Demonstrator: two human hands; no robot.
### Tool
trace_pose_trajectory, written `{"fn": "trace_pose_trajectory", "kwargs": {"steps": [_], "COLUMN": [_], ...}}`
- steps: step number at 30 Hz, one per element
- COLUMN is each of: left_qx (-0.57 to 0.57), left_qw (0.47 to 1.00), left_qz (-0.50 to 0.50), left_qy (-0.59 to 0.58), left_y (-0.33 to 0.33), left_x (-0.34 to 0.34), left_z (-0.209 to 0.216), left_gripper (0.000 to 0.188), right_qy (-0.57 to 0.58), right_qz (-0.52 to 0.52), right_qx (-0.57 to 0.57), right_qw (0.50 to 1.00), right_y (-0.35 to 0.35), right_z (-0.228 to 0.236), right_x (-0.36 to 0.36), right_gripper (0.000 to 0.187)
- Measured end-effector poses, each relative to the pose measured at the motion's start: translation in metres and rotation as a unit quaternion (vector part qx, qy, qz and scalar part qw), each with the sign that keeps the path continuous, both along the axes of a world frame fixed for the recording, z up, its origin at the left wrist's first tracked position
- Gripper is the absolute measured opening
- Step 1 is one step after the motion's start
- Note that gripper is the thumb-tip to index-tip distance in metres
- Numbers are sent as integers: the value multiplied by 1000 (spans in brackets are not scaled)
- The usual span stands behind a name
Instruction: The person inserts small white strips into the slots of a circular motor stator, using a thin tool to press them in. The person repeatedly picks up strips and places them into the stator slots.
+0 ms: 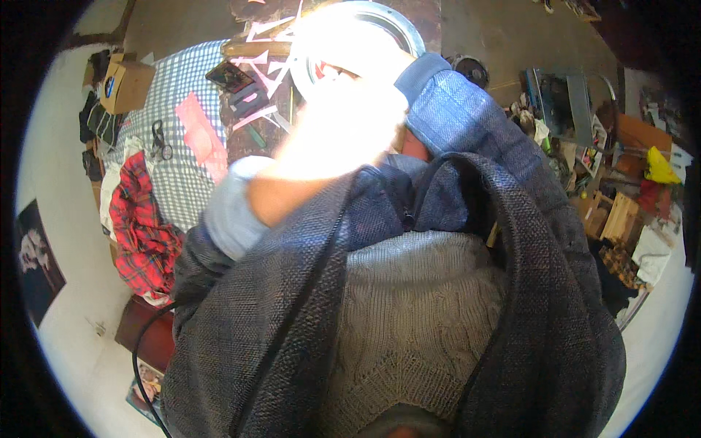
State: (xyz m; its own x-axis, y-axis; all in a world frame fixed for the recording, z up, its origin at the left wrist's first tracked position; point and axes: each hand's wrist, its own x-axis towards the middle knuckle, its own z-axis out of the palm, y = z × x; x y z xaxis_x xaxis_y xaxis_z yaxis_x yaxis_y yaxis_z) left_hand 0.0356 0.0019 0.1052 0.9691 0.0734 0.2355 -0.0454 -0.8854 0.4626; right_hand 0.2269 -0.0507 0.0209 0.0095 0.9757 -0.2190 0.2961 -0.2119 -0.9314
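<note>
Washing out left hand point(356, 117) and right hand point(374, 61), glare hides fingers' spread and hold.

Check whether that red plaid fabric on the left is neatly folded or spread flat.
Neither: the red plaid fabric lies bunched up, its pattern broken by uneven creases, its outline irregular.

Scissors point(158, 133) and pink scraps point(201, 136) suggest a home workroom.

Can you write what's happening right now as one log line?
left hand: glare, grip unclear | right hand: glare, grip unclear | nearby: round metal rim | on checked cloth: pink strip, black scissors
</note>
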Motion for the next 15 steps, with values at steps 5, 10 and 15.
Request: {"fn": "trace_pose_trajectory", "kwargs": {"steps": [5, 10, 15], "left_qx": [-183, -242, -272], "left_qw": [980, 967, 956], "left_qz": [5, -73, -91], "left_qy": [74, -23, -55], "left_y": [-70, -87, -101], "left_x": [16, 29, 39], "left_z": [15, 17, 15], "left_gripper": [38, 37, 35], "right_qy": [56, 119, 49], "right_qz": [-18, -54, -18], "right_qx": [-89, -170, -262], "right_qw": [994, 977, 964], "right_y": [-17, -24, -40], "right_z": [18, 39, 58], "right_x": [8, 4, 18], "right_gripper": [37, 38, 42]}}
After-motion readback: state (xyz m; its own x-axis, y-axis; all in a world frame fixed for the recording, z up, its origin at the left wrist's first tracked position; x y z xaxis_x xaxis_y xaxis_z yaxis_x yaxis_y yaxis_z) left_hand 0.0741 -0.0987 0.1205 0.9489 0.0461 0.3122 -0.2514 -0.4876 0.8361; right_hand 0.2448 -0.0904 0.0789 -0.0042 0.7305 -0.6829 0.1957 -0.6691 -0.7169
